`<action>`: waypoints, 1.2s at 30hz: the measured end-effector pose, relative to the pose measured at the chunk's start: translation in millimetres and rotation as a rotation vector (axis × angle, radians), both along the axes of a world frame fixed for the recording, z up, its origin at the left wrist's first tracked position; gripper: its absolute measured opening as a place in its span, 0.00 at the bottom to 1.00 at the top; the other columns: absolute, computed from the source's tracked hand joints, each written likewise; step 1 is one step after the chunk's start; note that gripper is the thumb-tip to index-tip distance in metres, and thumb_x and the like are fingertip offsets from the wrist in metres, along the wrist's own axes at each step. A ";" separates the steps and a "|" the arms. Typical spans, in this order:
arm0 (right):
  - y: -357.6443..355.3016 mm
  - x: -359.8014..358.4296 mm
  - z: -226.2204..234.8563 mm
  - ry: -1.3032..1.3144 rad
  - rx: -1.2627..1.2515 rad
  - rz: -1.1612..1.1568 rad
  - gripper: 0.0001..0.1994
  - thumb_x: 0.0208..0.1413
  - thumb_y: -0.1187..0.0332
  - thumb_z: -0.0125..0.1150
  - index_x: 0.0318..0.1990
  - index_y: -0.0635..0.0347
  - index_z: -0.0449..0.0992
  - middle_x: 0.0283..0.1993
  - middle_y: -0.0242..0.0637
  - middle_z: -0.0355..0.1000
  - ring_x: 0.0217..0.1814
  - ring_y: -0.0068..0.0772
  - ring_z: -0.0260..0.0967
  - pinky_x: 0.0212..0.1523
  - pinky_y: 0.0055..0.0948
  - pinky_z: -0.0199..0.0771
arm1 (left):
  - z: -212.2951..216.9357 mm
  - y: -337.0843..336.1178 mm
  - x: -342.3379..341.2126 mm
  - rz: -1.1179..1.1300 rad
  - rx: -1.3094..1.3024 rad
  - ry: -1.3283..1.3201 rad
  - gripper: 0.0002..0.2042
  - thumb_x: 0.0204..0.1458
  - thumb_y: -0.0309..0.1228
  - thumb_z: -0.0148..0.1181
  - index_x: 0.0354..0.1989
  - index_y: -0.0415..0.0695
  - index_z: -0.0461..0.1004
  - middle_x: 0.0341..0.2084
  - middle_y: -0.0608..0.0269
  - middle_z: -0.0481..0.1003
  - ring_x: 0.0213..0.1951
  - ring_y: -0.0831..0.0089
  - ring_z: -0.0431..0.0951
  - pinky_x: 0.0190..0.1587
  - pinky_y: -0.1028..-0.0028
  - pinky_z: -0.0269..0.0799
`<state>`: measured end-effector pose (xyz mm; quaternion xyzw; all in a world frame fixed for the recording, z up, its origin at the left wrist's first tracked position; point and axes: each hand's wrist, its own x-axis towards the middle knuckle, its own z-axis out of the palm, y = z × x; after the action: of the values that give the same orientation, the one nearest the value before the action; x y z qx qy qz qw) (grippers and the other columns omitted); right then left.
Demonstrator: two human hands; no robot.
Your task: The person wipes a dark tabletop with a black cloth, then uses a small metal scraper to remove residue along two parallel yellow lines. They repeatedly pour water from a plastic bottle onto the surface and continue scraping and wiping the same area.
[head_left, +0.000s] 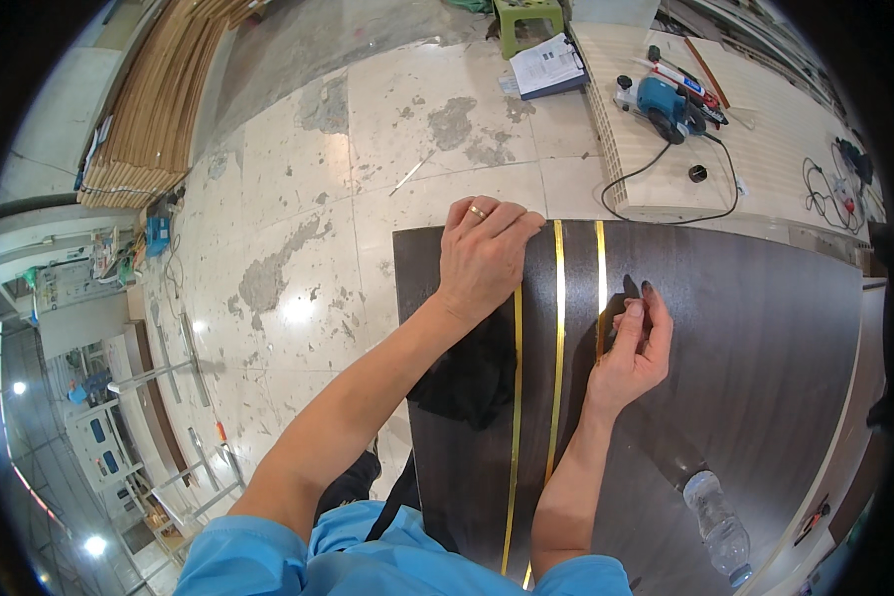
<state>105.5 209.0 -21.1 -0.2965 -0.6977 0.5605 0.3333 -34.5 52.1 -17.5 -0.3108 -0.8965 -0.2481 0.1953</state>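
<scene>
A dark wood-grain panel [745, 328] lies in front of me, with three narrow gold strips [558, 328] running along its left part. My left hand [487, 248] is closed over the panel's far edge, its fingers bent down at the end of the leftmost strip. Above the panel, just right of the rightmost strip, my right hand [633, 353] is pinched, thumb against fingers. A dark patch shows at its fingertips; whether that is a small object or a stain I cannot make out. Black cloth-like material [472, 372] lies partly under my left forearm.
A clear plastic bottle [717, 526] lies on the panel at the near right. Beyond the far edge, a pale platform [616, 174] carries a blue corded power tool [663, 104]. Papers on a clipboard [548, 68] rest beside a green stool [528, 18]. Stacked boards [154, 109] stand far left.
</scene>
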 end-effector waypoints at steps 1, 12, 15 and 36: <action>-0.2 -0.3 -0.1 -0.002 0.001 -0.003 0.13 0.76 0.74 0.61 0.61 0.69 0.83 0.45 0.33 0.78 0.39 0.18 0.69 0.41 0.22 0.69 | 0.1 -0.3 0.0 -0.003 -0.008 -0.005 0.06 0.59 0.27 0.71 0.43 0.52 0.88 0.39 0.73 0.84 0.47 0.68 0.81 0.59 0.64 0.71; -0.3 -0.6 -2.3 0.028 -0.008 0.004 0.13 0.76 0.75 0.61 0.61 0.69 0.83 0.45 0.33 0.78 0.39 0.18 0.68 0.41 0.22 0.69 | 0.6 -0.1 1.2 0.001 -0.018 0.041 0.09 0.57 0.24 0.71 0.44 0.52 0.89 0.40 0.75 0.84 0.46 0.69 0.80 0.58 0.64 0.70; -0.1 -0.5 -1.9 0.011 0.003 0.008 0.12 0.76 0.75 0.61 0.61 0.69 0.83 0.46 0.33 0.78 0.39 0.18 0.68 0.40 0.22 0.69 | 0.4 -0.7 0.5 -0.009 -0.013 0.036 0.10 0.57 0.24 0.71 0.44 0.52 0.89 0.40 0.75 0.84 0.47 0.69 0.80 0.59 0.64 0.70; -1.1 -4.6 -0.3 0.000 0.033 0.012 0.13 0.75 0.74 0.62 0.60 0.70 0.83 0.45 0.33 0.78 0.39 0.19 0.69 0.42 0.23 0.70 | 2.8 -5.0 -1.1 -0.069 -0.055 0.015 0.15 0.50 0.20 0.69 0.45 0.52 0.88 0.42 0.76 0.83 0.46 0.69 0.79 0.60 0.63 0.69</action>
<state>100.9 207.9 -21.3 -0.2870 -0.7087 0.5507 0.3348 -35.6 47.1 -14.6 -0.3486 -0.8901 -0.2278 0.1849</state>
